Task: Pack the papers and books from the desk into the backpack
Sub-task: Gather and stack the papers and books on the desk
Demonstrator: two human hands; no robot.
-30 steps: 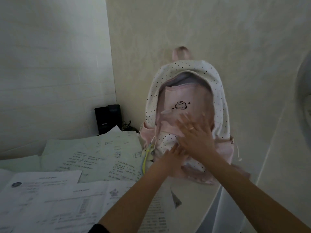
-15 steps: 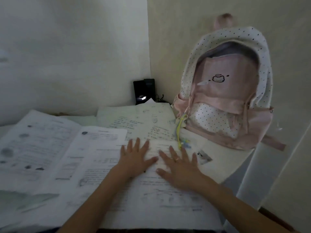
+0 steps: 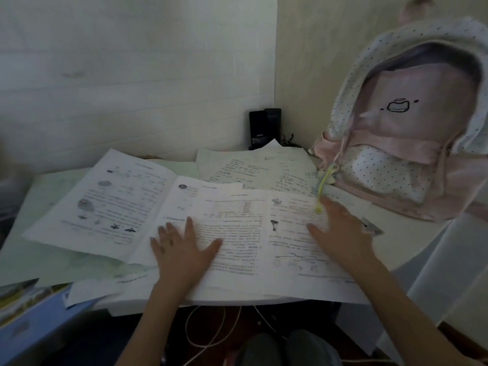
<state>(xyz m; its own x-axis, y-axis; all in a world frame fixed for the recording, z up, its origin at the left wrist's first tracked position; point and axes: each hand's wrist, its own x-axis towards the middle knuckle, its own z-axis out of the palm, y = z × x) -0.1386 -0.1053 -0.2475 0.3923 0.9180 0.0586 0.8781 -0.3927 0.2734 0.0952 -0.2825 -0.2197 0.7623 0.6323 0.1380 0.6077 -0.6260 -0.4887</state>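
A pink and white dotted backpack [image 3: 412,143] stands upright at the desk's right end, leaning on the wall, its top zip open. Printed sheets cover the desk. My left hand [image 3: 182,249] lies flat with spread fingers on the left part of a wide printed paper [image 3: 250,233] at the front. My right hand [image 3: 340,231] lies flat on the same paper's right part. Another open sheet [image 3: 105,204] lies to the left and a handwritten sheet [image 3: 253,170] lies behind, near the backpack. A blue book [image 3: 29,310] pokes out at the lower left.
A black box [image 3: 264,128] stands in the wall corner behind the papers. A yellow-green charm [image 3: 323,186] hangs from the backpack onto the papers. A small card [image 3: 371,225] lies by my right hand. White cables [image 3: 208,336] hang under the desk's front edge.
Both hands left the backpack's front and came down onto the front paper, then spread apart, left hand going left and right hand going right. The view swung left and down.
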